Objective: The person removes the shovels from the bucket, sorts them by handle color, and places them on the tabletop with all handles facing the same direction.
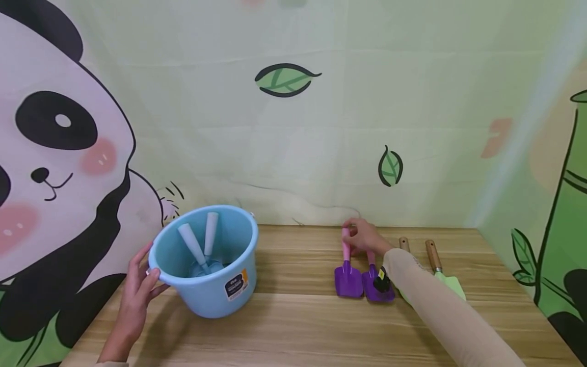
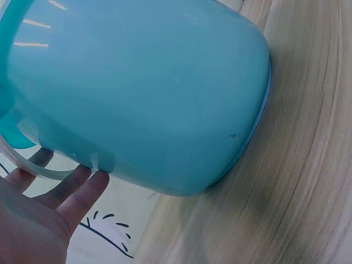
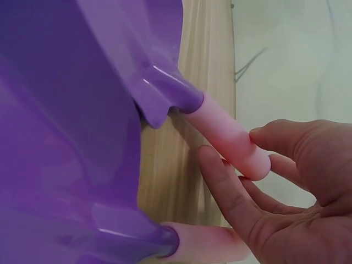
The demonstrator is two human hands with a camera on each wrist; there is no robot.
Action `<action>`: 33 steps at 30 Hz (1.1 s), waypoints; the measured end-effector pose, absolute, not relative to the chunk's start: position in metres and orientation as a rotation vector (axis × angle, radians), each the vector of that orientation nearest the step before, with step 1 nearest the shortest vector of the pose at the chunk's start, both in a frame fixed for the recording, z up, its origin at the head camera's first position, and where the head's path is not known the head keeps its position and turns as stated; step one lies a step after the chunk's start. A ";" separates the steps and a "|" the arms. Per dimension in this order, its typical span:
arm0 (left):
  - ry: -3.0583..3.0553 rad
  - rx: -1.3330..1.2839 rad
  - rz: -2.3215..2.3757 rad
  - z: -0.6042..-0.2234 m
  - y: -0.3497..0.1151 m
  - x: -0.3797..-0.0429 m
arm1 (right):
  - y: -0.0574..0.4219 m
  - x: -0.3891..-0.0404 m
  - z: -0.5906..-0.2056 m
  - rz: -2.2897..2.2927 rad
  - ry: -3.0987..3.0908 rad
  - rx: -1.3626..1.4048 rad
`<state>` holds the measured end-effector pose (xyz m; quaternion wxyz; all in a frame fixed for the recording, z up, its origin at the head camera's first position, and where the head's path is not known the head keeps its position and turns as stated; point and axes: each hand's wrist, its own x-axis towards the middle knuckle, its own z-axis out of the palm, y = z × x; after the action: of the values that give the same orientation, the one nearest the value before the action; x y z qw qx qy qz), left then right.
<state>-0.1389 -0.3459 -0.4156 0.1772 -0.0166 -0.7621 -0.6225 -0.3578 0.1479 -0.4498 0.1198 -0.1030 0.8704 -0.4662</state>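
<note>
A light blue bucket (image 1: pixel 208 293) stands on the left of the wooden table, with two pale-handled blue shovels (image 1: pixel 192 243) inside. My left hand (image 1: pixel 137 290) lies against its outer left side near the rim; in the left wrist view, extended fingers (image 2: pixel 82 201) touch the wall beside the white handle (image 2: pixel 41 171). Near the table's back edge, my right hand (image 1: pixel 364 237) pinches the pink handle (image 3: pixel 228 137) of a purple shovel (image 1: pixel 348 281) between thumb and fingers. Its blade points toward me. A second purple shovel (image 1: pixel 370 293) lies just right of it, partly covered by my right wrist.
Two green shovels with wooden handles (image 1: pixel 433 255) lie right of the purple ones, partly behind my right forearm. A pale printed cloth wall (image 1: pixel 293 153) with a panda (image 1: pixel 55 168) rises behind the table. Wood surface (image 1: pixel 293 326) stretches in front of the bucket and shovels.
</note>
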 end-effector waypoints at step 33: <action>-2.119 -0.089 -1.786 -0.416 -0.347 -0.139 | 0.148 -0.356 -0.445 -1.228 2.533 -0.317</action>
<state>-0.1392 -0.3471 -0.4163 0.1835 -0.0315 -0.7512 -0.6333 -0.3563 0.1478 -0.4453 0.1541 -0.1106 0.8835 -0.4283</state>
